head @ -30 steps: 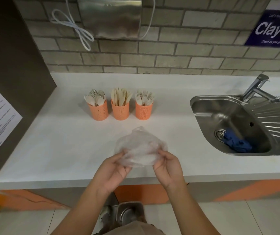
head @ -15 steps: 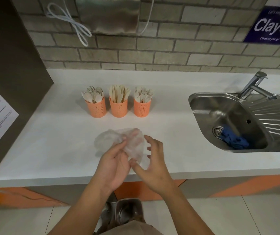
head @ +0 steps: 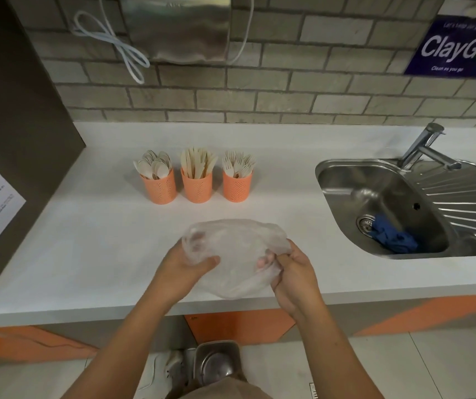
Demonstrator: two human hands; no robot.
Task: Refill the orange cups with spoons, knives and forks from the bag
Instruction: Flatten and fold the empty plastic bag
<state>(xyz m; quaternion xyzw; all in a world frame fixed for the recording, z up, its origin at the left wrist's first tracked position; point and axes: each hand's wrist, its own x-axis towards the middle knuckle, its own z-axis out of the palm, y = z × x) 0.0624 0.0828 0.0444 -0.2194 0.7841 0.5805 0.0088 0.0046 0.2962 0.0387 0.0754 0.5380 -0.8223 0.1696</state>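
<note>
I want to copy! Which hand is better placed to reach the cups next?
Probably left: the left hand grips the bag directly before the orange cups; the right hand pinches its edge nearer the sink.

The bag point(head: 236, 254) is thin, translucent, crinkled plastic with a faint sheen. The orange cups point(head: 197, 187) look like matt perforated plastic, and hold pale bare-wood spoons point(head: 153, 167), knives point(head: 197, 165) and forks point(head: 238, 167). The countertop point(head: 101, 240) is smooth, matt white, the sink point(head: 389, 194) and tap point(head: 424, 148) are shiny brushed metal, the rag point(head: 392, 239) is blue cloth, and the wall point(head: 288, 90) is rough matt brick.
</note>
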